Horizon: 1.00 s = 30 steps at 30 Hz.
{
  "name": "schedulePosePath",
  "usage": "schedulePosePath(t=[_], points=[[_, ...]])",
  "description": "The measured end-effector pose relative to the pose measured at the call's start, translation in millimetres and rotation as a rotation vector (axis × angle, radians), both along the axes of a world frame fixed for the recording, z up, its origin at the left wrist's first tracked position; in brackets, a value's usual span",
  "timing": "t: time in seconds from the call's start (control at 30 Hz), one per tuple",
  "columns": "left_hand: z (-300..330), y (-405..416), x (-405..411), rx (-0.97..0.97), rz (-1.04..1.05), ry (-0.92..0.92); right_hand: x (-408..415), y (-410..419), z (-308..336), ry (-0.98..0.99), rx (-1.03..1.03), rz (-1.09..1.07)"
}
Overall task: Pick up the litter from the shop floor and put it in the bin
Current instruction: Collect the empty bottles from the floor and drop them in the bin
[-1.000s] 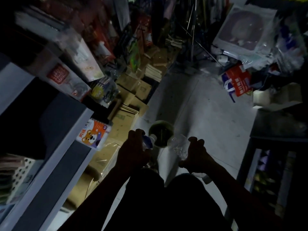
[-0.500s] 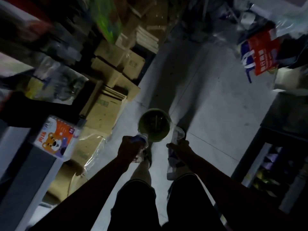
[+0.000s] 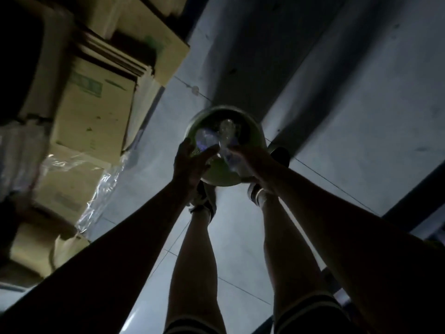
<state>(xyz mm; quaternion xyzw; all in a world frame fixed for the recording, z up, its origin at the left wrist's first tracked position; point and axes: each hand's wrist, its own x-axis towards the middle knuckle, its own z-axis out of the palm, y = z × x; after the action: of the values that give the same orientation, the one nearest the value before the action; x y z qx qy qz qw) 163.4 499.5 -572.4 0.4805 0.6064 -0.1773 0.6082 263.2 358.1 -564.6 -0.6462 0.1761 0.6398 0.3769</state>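
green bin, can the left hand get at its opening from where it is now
Probably yes: the left hand is spread at the green bin rim, nothing between it and the opening, where clear bottles already show.

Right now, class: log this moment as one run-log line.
left hand: open over bin | right hand: grips clear bottle | green bin: bottles inside
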Motion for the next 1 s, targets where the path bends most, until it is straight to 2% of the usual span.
schedulePosePath(t=[0.1,0.2,0.37,0.53,0.77,1.0], points=[[-9.8,5.2,-3.1,0.01,-0.065,0.036,3.7,-11.8,-1.9,-0.138,0.026,0.064],[9.3,10.9,-10.8,0.077,-0.18,0.118,-6.7,-32.7,9.5,-0.201,-0.052,0.239],[92.3,9.2,-4.4,0.198,-0.56,0.122,-9.1,-47.6,59.7,-0.229,-0.173,0.391],[176.4,7.2,-1.8,0.306,-0.739,0.116,-0.3,-48.9,146.6,-0.286,-0.14,0.493],[317.1,-16.7,10.3,0.464,-0.755,0.078,31.0,-52.2,284.8,-0.537,-0.007,0.764],[423.5,-64.7,-11.4,0.617,-0.572,0.049,59.6,-57.5,403.1,-0.738,0.121,0.947]])
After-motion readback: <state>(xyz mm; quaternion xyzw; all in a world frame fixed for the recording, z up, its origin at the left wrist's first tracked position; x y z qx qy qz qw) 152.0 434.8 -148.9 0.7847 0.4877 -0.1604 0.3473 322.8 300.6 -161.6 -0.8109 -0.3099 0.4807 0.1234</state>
